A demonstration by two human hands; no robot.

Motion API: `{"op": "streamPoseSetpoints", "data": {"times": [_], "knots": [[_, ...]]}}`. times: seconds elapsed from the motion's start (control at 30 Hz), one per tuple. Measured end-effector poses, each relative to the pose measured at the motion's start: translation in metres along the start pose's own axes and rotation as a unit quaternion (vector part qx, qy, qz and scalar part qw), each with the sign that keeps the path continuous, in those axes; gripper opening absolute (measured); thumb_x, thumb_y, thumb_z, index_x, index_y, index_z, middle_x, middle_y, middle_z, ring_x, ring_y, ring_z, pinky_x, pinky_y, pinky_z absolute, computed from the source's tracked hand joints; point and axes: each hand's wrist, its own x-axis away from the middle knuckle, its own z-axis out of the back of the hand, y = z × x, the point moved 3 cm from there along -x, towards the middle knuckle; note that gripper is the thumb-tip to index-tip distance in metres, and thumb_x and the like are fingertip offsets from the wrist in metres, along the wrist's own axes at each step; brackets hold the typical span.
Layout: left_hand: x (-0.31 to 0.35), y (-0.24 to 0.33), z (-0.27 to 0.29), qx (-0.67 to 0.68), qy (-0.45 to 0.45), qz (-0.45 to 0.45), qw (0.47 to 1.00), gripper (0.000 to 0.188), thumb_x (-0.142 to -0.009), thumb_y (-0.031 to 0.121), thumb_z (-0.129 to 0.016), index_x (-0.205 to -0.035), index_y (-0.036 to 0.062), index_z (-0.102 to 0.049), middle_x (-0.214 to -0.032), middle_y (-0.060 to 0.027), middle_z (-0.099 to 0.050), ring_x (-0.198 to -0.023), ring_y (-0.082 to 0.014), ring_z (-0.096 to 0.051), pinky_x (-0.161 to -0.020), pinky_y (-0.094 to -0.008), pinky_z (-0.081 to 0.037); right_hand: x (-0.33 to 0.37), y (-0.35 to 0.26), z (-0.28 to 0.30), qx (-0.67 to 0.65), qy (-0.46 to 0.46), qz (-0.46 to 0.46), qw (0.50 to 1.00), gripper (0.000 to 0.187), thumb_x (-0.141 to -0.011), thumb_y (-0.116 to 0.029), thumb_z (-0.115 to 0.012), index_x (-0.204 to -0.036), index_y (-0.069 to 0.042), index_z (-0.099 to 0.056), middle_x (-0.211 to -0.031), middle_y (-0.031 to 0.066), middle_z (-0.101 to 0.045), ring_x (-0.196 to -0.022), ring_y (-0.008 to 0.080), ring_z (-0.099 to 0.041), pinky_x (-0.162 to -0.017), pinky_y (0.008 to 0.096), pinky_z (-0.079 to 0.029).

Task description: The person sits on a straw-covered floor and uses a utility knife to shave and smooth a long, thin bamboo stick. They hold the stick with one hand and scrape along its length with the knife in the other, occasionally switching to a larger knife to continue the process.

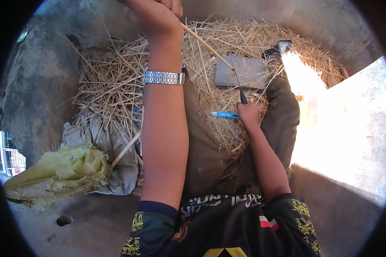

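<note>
As my left hand [155, 12] grips a pale stick [206, 45], my right hand [248, 113] clutches a knife [243, 97] at a grey block [249, 73]. Just left is a blue cutter [225, 115].

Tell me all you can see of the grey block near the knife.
The grey block is a flat, roughly rectangular slab, apparently stone or concrete, with a darker near side. It lies level on the straw beside the right trouser leg, straw bits on top. The knife and stick reach over it; whether they touch it is unclear.
</note>
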Motion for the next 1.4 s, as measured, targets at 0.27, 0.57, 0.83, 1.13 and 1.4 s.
{"op": "streamPoseSetpoints", "data": {"times": [0.27,0.57,0.83,1.13,1.4], "knots": [[0.006,0.007,-0.002,-0.036,-0.004,-0.054,0.998,0.072,-0.092,0.084,-0.039,-0.062,0.0215,-0.021,-0.052,0.0083,-0.016,-0.041,-0.0068,-0.012,-0.036,-0.0251,-0.012,0.040,-0.074,0.052,-0.376,0.128,0.291,0.870,0.017,-0.090,-0.007,-0.065,-0.075,0.000,-0.061,-0.061,0.0016,-0.054,-0.060,0.0069,-0.044,-0.056,0.0281,-0.037],[0.004,0.002,0.003,-0.051,0.011,-0.033,0.998,0.071,-0.094,0.083,-0.037,-0.063,0.0201,-0.023,-0.052,0.0074,-0.017,-0.042,-0.0072,-0.016,-0.037,-0.0251,-0.017,-0.007,0.006,-0.007,-0.019,0.038,0.007,0.999,0.038,-0.083,-0.028,-0.064,-0.091,0.008,-0.072,-0.083,0.0285,-0.072,-0.079,0.0429,-0.072,-0.078,0.0490,-0.055],[0.019,0.018,-0.020,-0.091,0.068,-0.066,0.991,0.067,-0.098,0.077,-0.040,-0.067,0.0193,-0.026,-0.057,0.0071,-0.021,-0.043,-0.0070,-0.021,-0.038,-0.0240,-0.022,0.013,-0.037,0.017,-0.385,0.109,0.195,0.896,0.028,-0.090,-0.019,-0.064,-0.075,0.004,-0.059,-0.062,0.0083,-0.057,-0.059,0.0152,-0.054,-0.058,0.0366,-0.045],[0.009,0.006,-0.003,-0.098,0.092,-0.115,0.984,0.064,-0.100,0.070,-0.045,-0.067,0.0191,-0.027,-0.059,0.0071,-0.022,-0.043,-0.0063,-0.023,-0.037,-0.0247,-0.024,0.006,-0.036,0.028,-0.185,0.092,0.133,0.969,0.034,-0.088,-0.027,-0.067,-0.081,0.006,-0.068,-0.070,0.0210,-0.067,-0.063,0.0345,-0.067,-0.066,0.0453,-0.051],[0.017,0.020,-0.009,-0.169,0.051,-0.115,0.978,0.070,-0.095,0.081,-0.033,-0.066,0.0174,-0.024,-0.054,0.0042,-0.023,-0.042,-0.0096,-0.023,-0.038,-0.0264,-0.022,0.010,-0.007,-0.008,-0.076,0.029,0.068,0.994,0.040,-0.089,-0.033,-0.063,-0.094,0.006,-0.072,-0.079,0.0233,-0.073,-0.075,0.0415,-0.072,-0.075,0.0494,-0.053]]}}
